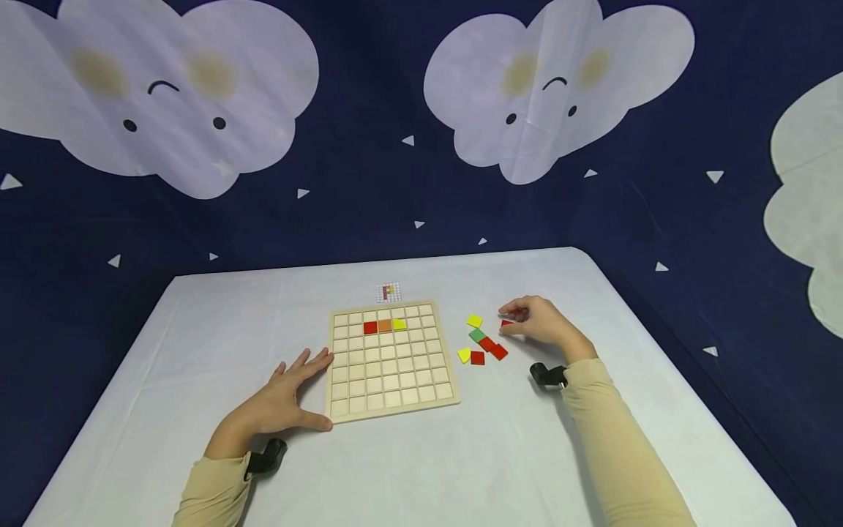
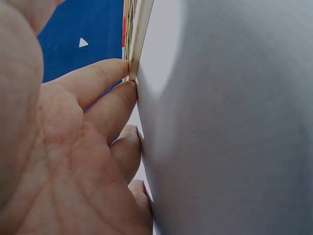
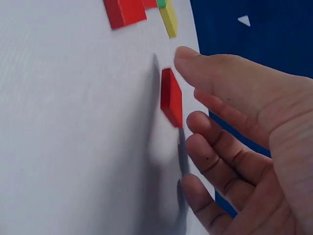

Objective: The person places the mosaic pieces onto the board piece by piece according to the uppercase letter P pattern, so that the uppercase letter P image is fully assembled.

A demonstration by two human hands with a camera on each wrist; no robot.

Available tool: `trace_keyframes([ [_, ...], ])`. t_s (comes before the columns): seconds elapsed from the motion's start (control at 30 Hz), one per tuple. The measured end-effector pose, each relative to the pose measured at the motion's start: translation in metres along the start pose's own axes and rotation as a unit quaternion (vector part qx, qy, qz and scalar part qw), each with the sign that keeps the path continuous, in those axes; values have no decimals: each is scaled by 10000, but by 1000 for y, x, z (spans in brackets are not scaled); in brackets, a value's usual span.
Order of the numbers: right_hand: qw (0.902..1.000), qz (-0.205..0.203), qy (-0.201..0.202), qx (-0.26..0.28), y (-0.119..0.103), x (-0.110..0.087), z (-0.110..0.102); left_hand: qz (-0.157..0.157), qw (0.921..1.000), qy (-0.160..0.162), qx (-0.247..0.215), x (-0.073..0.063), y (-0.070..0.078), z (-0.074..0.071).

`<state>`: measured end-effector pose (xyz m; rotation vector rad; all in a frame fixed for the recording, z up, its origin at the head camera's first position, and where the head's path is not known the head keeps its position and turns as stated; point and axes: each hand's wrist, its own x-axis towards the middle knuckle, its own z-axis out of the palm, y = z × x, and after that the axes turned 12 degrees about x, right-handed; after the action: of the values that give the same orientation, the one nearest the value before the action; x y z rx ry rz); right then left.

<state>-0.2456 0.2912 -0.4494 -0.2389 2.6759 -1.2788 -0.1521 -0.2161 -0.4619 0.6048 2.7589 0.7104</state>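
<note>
A wooden grid board (image 1: 394, 418) lies on the table. In its upper rows sit a red square tile (image 1: 370, 328), an orange tile (image 1: 385, 326) and a yellow tile with one rounded corner (image 1: 399, 324). My left hand (image 1: 279, 401) is spread along the board's left side, thumb and fingertips at the frame; in the left wrist view, fingers (image 2: 110, 105) touch the board's edge (image 2: 142, 34). To the right of the loose tiles, my right hand (image 1: 541, 322) hovers with bent fingers around a red tile (image 3: 172, 98). Gaps show between that tile and the thumb and fingers.
Between board and right hand lie loose tiles: a yellow one (image 1: 474, 320), a green one (image 1: 477, 335), red ones (image 1: 477, 358) and a rounded yellow one (image 1: 464, 356). Behind the board lies a small pattern card (image 1: 388, 293). A dark cloud-print cloth (image 1: 369, 219) hangs behind the white table (image 1: 461, 468).
</note>
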Motion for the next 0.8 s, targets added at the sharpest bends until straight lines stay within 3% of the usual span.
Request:
trace_keyframes([
  [0.33,9996,230,-126,52,14,-4,-6,2,10000,7,5,1,-2,1],
  [0.8,9982,498,-7,321,12,-5,-6,30,10000,23,-27,-2,-2,0],
])
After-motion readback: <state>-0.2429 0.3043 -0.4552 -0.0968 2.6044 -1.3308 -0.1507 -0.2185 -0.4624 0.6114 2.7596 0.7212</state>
